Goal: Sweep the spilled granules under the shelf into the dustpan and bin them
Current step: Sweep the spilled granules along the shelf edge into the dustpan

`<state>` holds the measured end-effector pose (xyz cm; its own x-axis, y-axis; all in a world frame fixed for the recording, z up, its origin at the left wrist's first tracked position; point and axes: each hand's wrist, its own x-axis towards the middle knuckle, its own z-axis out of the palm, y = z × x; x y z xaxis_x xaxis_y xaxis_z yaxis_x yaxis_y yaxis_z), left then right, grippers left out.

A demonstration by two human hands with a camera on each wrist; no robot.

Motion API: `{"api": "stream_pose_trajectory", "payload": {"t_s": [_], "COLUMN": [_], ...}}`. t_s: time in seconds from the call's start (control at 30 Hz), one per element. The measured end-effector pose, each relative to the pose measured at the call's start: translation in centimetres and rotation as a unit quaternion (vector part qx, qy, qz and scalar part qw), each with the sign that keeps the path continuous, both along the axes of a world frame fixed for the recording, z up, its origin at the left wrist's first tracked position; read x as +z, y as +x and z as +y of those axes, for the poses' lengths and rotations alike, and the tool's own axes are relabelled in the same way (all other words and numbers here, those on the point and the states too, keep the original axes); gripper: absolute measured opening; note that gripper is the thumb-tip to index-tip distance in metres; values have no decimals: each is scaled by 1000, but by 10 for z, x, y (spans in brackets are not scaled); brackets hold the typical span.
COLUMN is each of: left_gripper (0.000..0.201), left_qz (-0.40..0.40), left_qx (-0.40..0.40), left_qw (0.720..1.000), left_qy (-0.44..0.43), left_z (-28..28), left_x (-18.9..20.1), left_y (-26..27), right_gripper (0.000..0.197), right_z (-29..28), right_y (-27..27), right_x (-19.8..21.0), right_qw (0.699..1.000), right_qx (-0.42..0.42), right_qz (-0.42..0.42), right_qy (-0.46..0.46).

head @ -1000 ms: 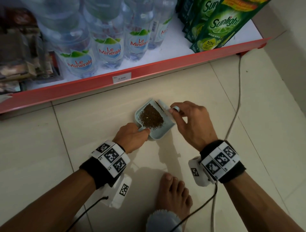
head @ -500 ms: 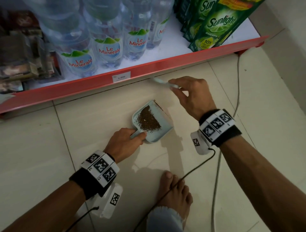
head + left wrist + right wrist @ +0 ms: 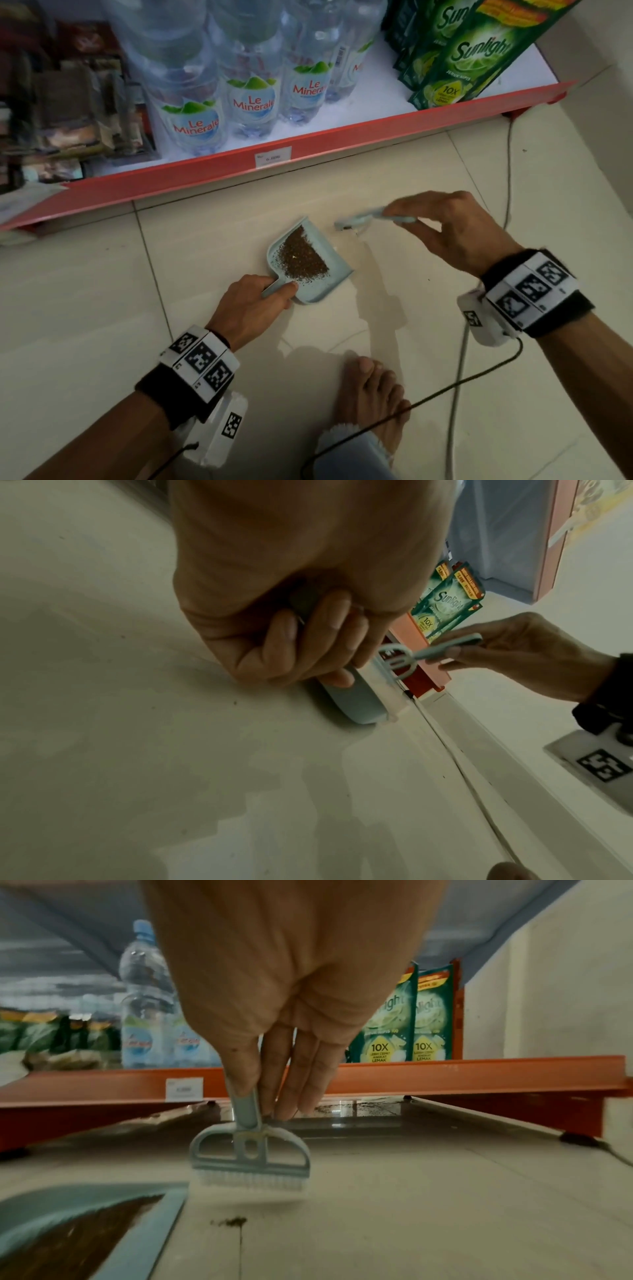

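A pale blue dustpan (image 3: 337, 274) lies flat on the tiled floor and holds a pile of dark brown granules (image 3: 301, 258). My left hand (image 3: 253, 305) grips its short handle (image 3: 304, 607), fingers curled round it. Just right of the pan's far corner, my right hand (image 3: 442, 226) pinches the handle of a small pale blue brush (image 3: 356, 221), whose white bristles (image 3: 250, 1179) hover just above the floor. A small smear of granules (image 3: 232, 1221) lies on the tile between the brush and the pan's edge (image 3: 150, 1231).
A red-edged low shelf (image 3: 308, 144) runs along the far side, with water bottles (image 3: 253, 92) and green Sunlight pouches (image 3: 469, 58); a dark gap lies under it (image 3: 342, 1110). My bare foot (image 3: 370, 394) and cables (image 3: 459, 377) are near me. A wall (image 3: 609, 85) stands at the right.
My right hand lifted the brush out of the dustpan, swung it up toward the shelf, then brought it back down beside the pan's far right corner. The left hand kept holding the pan.
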<state>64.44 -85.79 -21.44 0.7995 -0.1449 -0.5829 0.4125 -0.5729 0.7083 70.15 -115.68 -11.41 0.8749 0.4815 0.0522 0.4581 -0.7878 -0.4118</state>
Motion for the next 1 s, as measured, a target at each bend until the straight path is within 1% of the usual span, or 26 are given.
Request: {"api": "stream_pose_trajectory", "payload": {"t_s": [0.1, 0.17, 0.27, 0.33, 0.4, 0.47, 0.57, 0.63, 0.7, 0.8, 0.87, 0.93, 1.0], "left_gripper": [43, 43, 42, 41, 41, 41, 42, 42, 37, 34, 33, 34, 36], "left_qz": [-5, -5, -5, -7, -8, -4, 0, -2, -4, -13, -13, -8, 0], "left_qx": [-4, -4, 0, 4, 9, 20, 28, 28, 28, 29, 40, 50, 59], "left_qw": [1000, 1000, 1000, 1000, 1000, 1000, 1000, 999, 999, 999, 998, 998, 997], "left_qy": [-2, -6, -6, -9, -9, -10, -14, -24, -35, -36, -36, -40, -47], "left_z": [0, 1, 2, 4, 7, 10, 13, 17, 24, 33, 37, 41, 43], "left_x": [1, 1, 3, 4, 5, 5, 5, 4, 3, 1, 1, -1, -2], "left_y": [-1, -1, -1, -2, -5, -7, -11, -16, -21, -26, -27, -29, -30], "right_gripper": [23, 23, 24, 23, 23, 23, 20, 20, 20, 25, 30, 29, 28], "right_z": [8, 13, 11, 6, 1, 2, 16, 31, 46, 59, 54, 38, 16], "right_y": [15, 22, 15, 2, -9, -12, 1, 14, 26, 35, 33, 27, 19], "right_x": [-9, -15, -18, -16, -10, -5, -3, -5, -9, -16, -19, -18, -14], "right_qw": [997, 997, 998, 996, 997, 998, 995, 995, 996, 1000, 995, 992, 991], "right_qx": [-47, -66, -34, -6, -14, -47, -80, -61, -33, 26, 68, 92, 92], "right_qz": [-36, -23, 29, 49, 54, 27, -16, -37, -38, 12, 46, 50, 44], "right_qy": [40, 19, -52, -69, -55, -17, 60, 72, 68, 4, -53, -74, -83]}}
